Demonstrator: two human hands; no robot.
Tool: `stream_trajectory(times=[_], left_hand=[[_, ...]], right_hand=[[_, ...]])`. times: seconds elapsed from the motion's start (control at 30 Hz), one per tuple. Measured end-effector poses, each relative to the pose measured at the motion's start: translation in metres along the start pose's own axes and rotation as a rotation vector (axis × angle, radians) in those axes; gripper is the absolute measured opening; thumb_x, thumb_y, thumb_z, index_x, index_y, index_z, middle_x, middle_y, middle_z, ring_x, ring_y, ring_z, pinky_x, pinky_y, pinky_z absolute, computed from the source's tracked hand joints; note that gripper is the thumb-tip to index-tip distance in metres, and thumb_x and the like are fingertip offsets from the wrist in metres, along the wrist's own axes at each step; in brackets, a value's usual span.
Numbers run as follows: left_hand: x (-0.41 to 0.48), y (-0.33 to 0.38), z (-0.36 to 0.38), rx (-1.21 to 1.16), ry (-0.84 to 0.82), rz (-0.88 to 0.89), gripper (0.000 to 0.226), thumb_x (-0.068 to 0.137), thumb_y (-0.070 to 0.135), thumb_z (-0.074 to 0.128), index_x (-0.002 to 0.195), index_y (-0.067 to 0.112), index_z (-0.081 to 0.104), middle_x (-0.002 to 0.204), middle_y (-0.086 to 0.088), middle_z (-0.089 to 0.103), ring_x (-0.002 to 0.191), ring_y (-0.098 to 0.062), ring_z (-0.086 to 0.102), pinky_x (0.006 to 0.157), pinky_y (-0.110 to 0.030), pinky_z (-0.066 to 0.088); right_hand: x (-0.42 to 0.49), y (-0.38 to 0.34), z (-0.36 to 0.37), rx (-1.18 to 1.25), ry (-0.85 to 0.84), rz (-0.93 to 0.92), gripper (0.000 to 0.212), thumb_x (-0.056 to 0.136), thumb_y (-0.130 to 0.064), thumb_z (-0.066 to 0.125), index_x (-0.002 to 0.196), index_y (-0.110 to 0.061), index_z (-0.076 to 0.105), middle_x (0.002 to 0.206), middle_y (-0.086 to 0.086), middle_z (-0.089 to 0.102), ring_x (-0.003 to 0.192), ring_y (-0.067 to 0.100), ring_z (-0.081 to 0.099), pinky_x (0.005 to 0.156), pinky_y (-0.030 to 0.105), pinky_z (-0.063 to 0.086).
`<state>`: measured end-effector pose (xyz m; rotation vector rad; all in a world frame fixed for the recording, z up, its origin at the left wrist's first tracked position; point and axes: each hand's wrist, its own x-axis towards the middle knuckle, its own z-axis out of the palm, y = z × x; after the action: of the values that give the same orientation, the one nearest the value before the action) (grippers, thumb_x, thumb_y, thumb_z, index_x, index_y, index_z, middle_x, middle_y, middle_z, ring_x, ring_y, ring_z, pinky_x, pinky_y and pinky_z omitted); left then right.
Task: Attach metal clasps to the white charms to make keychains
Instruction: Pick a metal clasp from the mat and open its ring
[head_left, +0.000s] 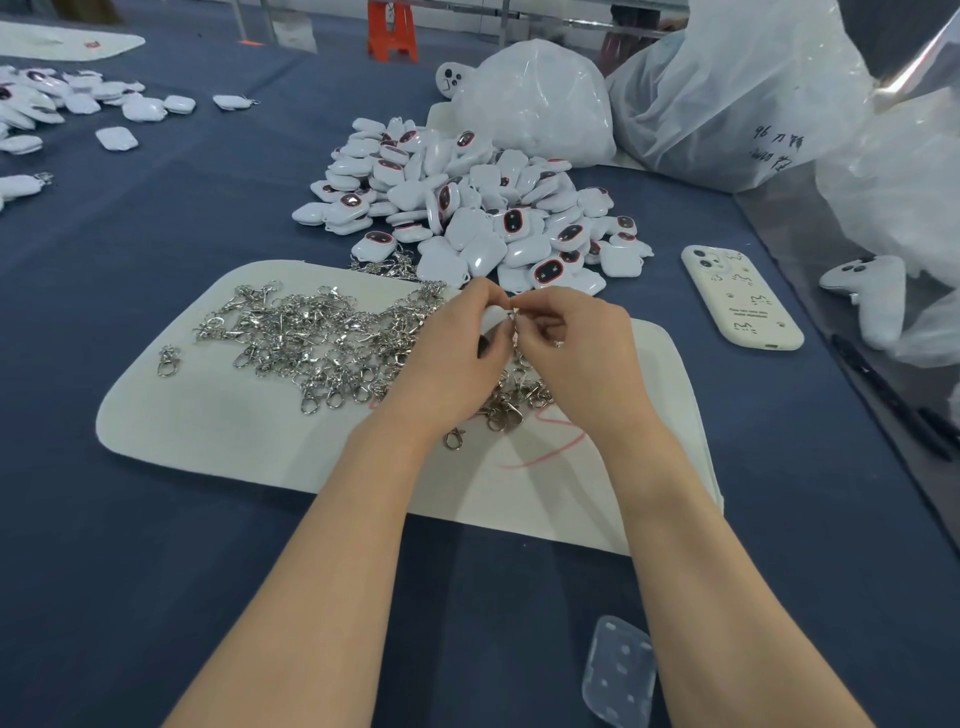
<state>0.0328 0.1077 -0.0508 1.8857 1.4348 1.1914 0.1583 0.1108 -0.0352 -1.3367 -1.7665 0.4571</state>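
Bare left hand (452, 358) and bare right hand (576, 353), forearms uncovered up to the frame's edge.

Handwritten "96" on plastic bag (727, 104); phone case (743, 296) lettering illegible.

Bright, even overhead light; faint soft shadows beside the forearms (322, 545) on the white mat (218, 436). Beyond the mat, glare glints on white charms (467, 208) and plastic bags (540, 104), and lines bow outward

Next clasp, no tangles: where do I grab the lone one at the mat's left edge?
Probably pinch the lone clasp across its larger lower loop, coming from above on the left; it lies flat on the white mat, apart from the tangled clasp pile.
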Motion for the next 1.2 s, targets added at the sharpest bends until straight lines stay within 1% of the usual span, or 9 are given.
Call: stream_trajectory(times=[0.17, 0.3, 0.47, 0.6, 0.7, 0.83, 0.97, 1.07, 1.2], left_hand=[[0.000, -0.001, -0.001, 0.060, 0.007, 0.050, 0.011, 0.095, 0.014, 0.050, 0.104, 0.013, 0.055, 0.086, 0.006, 0.053, 0.060, 0.001, 0.049, 0.056, -0.007, 0.034], [0.001, -0.001, -0.001, 0.092, 0.016, 0.060, 0.015, 0.094, 0.014, 0.050, 0.107, 0.011, 0.058, 0.090, 0.000, 0.057, 0.062, -0.004, 0.050, 0.055, -0.011, 0.034], [0.001, -0.002, -0.001, 0.117, 0.009, 0.063, 0.013, 0.094, 0.013, 0.051, 0.104, 0.010, 0.059, 0.078, 0.008, 0.050, 0.056, -0.002, 0.044, 0.053, -0.012, 0.031], [0.001, 0.000, -0.001, 0.114, -0.009, 0.068, 0.012, 0.094, 0.014, 0.052, 0.102, 0.008, 0.059, 0.076, 0.003, 0.051, 0.056, -0.003, 0.043, 0.057, -0.023, 0.029], [0.000, 0.001, -0.001, 0.093, -0.031, 0.056, 0.011, 0.093, 0.014, 0.051, 0.099, 0.008, 0.058, 0.069, 0.007, 0.049, 0.051, -0.002, 0.041, 0.051, -0.018, 0.028], [-0.001, 0.001, -0.001, 0.073, -0.042, 0.030, 0.011, 0.093, 0.014, 0.051, 0.099, 0.008, 0.057, 0.078, -0.006, 0.061, 0.052, -0.005, 0.043, 0.053, -0.023, 0.030], [-0.001, 0.001, 0.000, 0.071, 0.020, -0.015, 0.006, 0.088, 0.015, 0.054, 0.091, 0.013, 0.059, 0.069, 0.003, 0.056, 0.054, -0.007, 0.046, 0.054, -0.026, 0.033], [-0.001, 0.002, 0.002, 0.017, 0.085, -0.093, 0.003, 0.083, 0.014, 0.056, 0.081, 0.015, 0.059, 0.069, 0.002, 0.060, 0.060, -0.012, 0.049, 0.055, -0.021, 0.037], [0.002, 0.002, 0.000, -0.123, 0.059, -0.174, 0.007, 0.081, 0.012, 0.059, 0.077, 0.018, 0.060, 0.065, 0.007, 0.058, 0.061, -0.007, 0.049, 0.053, -0.017, 0.037]], right_hand=[[0.000, 0.001, 0.000, 0.047, -0.001, 0.002, 0.015, 0.084, -0.006, 0.061, 0.097, -0.014, 0.059, 0.077, -0.014, 0.059, 0.072, -0.005, 0.058, 0.072, 0.010, 0.047], [0.001, 0.000, -0.001, 0.020, -0.020, -0.025, 0.010, 0.085, -0.005, 0.062, 0.092, -0.011, 0.059, 0.074, -0.013, 0.059, 0.078, 0.005, 0.059, 0.073, 0.023, 0.050], [0.001, 0.001, -0.002, -0.010, -0.046, -0.029, 0.009, 0.084, -0.003, 0.060, 0.088, -0.011, 0.060, 0.070, -0.007, 0.063, 0.074, 0.009, 0.061, 0.072, 0.031, 0.050], [0.003, 0.004, -0.007, 0.063, -0.074, 0.050, 0.019, 0.083, -0.005, 0.064, 0.076, -0.022, 0.060, 0.075, -0.009, 0.067, 0.072, 0.003, 0.063, 0.071, 0.018, 0.053], [0.004, 0.005, -0.010, 0.109, -0.096, 0.086, 0.027, 0.082, -0.006, 0.067, 0.070, -0.029, 0.059, 0.074, -0.014, 0.067, 0.069, -0.003, 0.062, 0.068, 0.010, 0.049], [0.004, 0.003, -0.011, 0.132, -0.097, 0.099, 0.028, 0.081, -0.006, 0.068, 0.069, -0.030, 0.060, 0.072, -0.016, 0.066, 0.066, -0.006, 0.061, 0.066, 0.007, 0.047], [0.003, -0.001, -0.005, 0.065, -0.078, 0.089, 0.026, 0.081, -0.006, 0.066, 0.069, -0.028, 0.060, 0.070, -0.016, 0.064, 0.066, -0.003, 0.062, 0.066, 0.010, 0.050], [0.002, -0.004, 0.000, 0.006, -0.063, 0.084, 0.020, 0.082, -0.006, 0.063, 0.074, -0.024, 0.062, 0.068, -0.015, 0.063, 0.069, 0.002, 0.063, 0.071, 0.017, 0.051], [0.002, -0.006, -0.001, 0.042, -0.054, 0.080, 0.019, 0.083, -0.004, 0.062, 0.077, -0.022, 0.062, 0.072, -0.010, 0.066, 0.070, 0.002, 0.064, 0.071, 0.012, 0.050]])
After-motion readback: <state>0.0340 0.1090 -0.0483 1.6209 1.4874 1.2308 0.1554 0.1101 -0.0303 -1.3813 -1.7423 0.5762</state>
